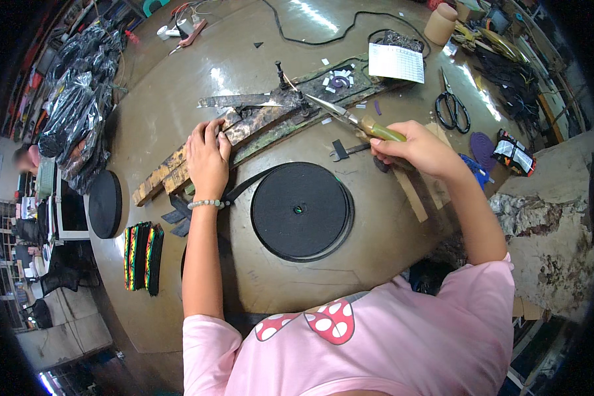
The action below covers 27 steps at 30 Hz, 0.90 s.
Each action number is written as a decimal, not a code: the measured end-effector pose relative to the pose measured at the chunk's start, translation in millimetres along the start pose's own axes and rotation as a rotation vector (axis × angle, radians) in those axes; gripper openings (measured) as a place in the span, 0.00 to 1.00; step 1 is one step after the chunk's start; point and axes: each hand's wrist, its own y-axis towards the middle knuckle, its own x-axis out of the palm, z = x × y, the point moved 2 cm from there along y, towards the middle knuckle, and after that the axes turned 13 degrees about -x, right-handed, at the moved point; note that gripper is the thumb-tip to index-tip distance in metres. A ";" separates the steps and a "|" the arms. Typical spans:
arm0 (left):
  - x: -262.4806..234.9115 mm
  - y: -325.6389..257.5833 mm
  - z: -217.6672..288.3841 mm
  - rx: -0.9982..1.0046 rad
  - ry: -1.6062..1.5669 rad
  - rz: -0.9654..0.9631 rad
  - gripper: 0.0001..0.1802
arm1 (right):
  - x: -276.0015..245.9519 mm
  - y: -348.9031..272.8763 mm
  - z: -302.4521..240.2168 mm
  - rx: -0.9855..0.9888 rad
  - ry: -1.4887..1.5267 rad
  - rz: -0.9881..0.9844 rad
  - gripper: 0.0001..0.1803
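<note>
My left hand (208, 152) lies on a worn wooden plank (162, 173), its fingers stretched over the wood and slightly apart. A bead bracelet circles that wrist. Beside the wrist, a black webbing strap (247, 180) leads to a large flat roll of black webbing (300, 211) on the table. My right hand (409, 146) grips a hand tool (384, 129) with a yellow-green handle and a long, pointed metal end. Its tip is near an upright bolt (280, 74) on the plank; whether they touch, I cannot tell. A dark strip (241, 101) lies across the plank's far side.
Black-handled scissors (452, 109) and a purple coil (483, 148) lie at the right. A white paper (396, 63) sits at the plank's far end. Patterned strap bundles (143, 259), another black roll (105, 204) and black plastic bags (79, 112) are on the left.
</note>
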 end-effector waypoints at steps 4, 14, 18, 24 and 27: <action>0.3 -1.2 -1.0 0.017 -0.002 0.019 0.15 | 3.9 -1.5 0.8 -0.066 0.094 0.023 0.17; 2.1 -0.3 -1.1 0.014 0.008 0.006 0.15 | 5.6 -2.5 4.3 -0.080 0.070 0.045 0.17; 1.6 -0.3 -0.8 0.010 0.012 0.006 0.15 | 4.6 -0.3 7.4 -0.042 0.115 0.030 0.16; 3.7 -0.5 -1.7 0.017 0.050 0.023 0.15 | -2.9 6.4 17.1 -0.026 0.243 -0.010 0.14; 5.8 -1.4 -1.3 0.001 0.081 0.046 0.16 | -8.0 8.2 21.0 -0.002 0.286 -0.046 0.14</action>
